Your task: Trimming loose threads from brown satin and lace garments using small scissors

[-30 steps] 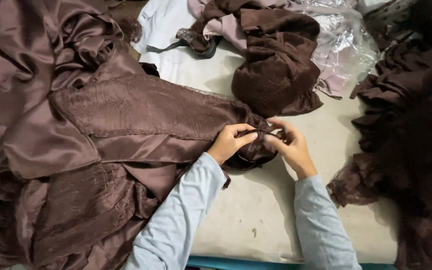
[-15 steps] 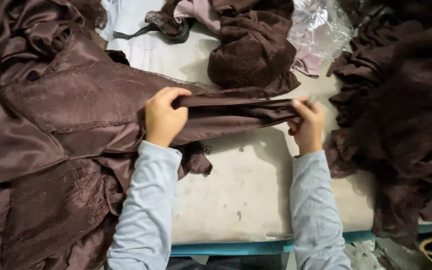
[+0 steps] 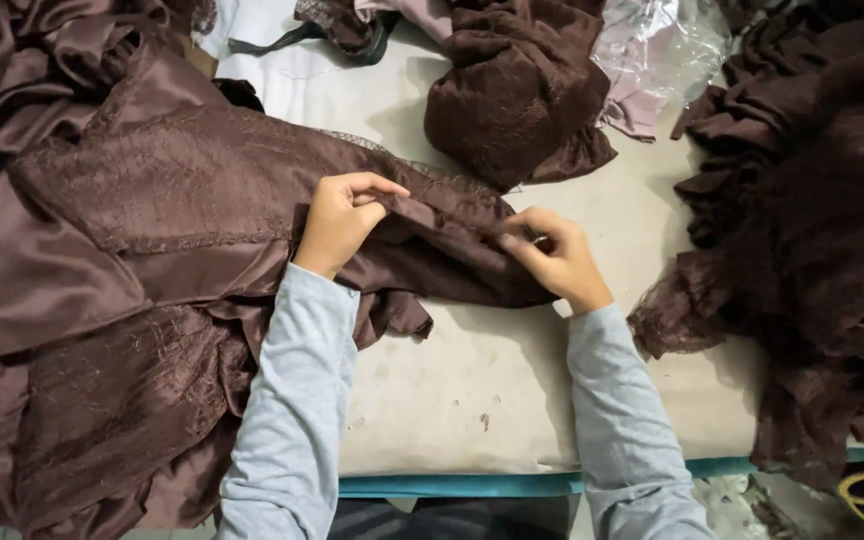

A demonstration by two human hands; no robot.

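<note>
A large brown garment (image 3: 182,200) of satin and textured lace lies across the left of the pale table (image 3: 472,380). My left hand (image 3: 340,218) pinches a folded edge of this garment near its middle. My right hand (image 3: 557,258) grips the same strip of fabric at its right end, fingers closed on it. Both arms wear light grey sleeves. The fabric between my hands lies loosely on the table.
A bundle of brown lace (image 3: 517,90) sits at the back centre beside a crumpled clear plastic bag (image 3: 662,40). A heap of dark brown ruffled fabric (image 3: 812,220) fills the right side. The table's teal front edge (image 3: 452,486) runs below.
My hands, spread wide half a second ago with the strip pulled taut, have come closer together and the fabric has gone slack. A second ago they were close together at its end.
</note>
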